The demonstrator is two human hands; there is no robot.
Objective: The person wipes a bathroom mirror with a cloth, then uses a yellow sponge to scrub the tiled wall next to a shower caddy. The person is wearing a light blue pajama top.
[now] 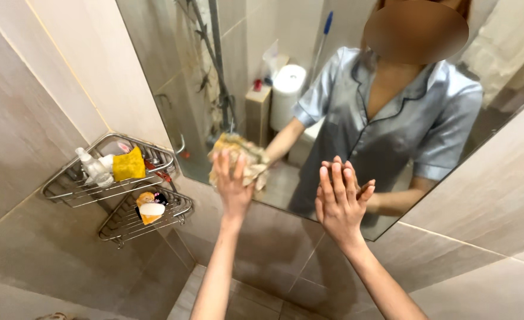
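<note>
A wall mirror (pixel 262 71) hangs on the beige tiled wall in front of me. My left hand (pixel 232 184) presses a crumpled yellowish cloth (pixel 251 163) flat against the lower part of the glass. My right hand (pixel 339 201) rests with its fingers spread against the mirror's lower edge and holds nothing. The mirror reflects a person in a grey-blue satin shirt, along with both hands.
A two-tier wire corner rack (pixel 72 192) sits at the left. Its upper shelf holds a small spray bottle (pixel 93 169) and a yellow sponge (pixel 128 165), its lower shelf a soap bar (pixel 151 209). Tiled walls meet in a corner below.
</note>
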